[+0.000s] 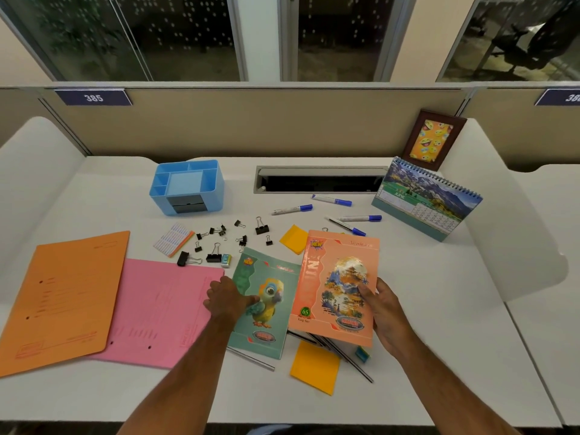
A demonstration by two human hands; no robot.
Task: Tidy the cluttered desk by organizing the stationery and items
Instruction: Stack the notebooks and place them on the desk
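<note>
My right hand (381, 312) grips the right edge of an orange notebook (329, 277), thumb on its cover, holding it lifted over pencils (342, 353). My left hand (227, 298) grips the left edge of a green parrot notebook (270, 312), thumb across the cover, fingers curled at its edge. An orange folder (62, 296) and a pink folder (160, 312) lie at the left. Several black binder clips (219, 243), blue-capped markers (332, 208) and yellow sticky pads (315, 367) are scattered on the white desk (439, 324).
A blue desk organizer (188, 186) stands at the back left. A desk calendar (430, 199) and a picture frame (434, 139) stand at the back right. A cable slot (320, 178) opens in the desk's back. An index tab pad (174, 240) and erasers (226, 260) lie nearby.
</note>
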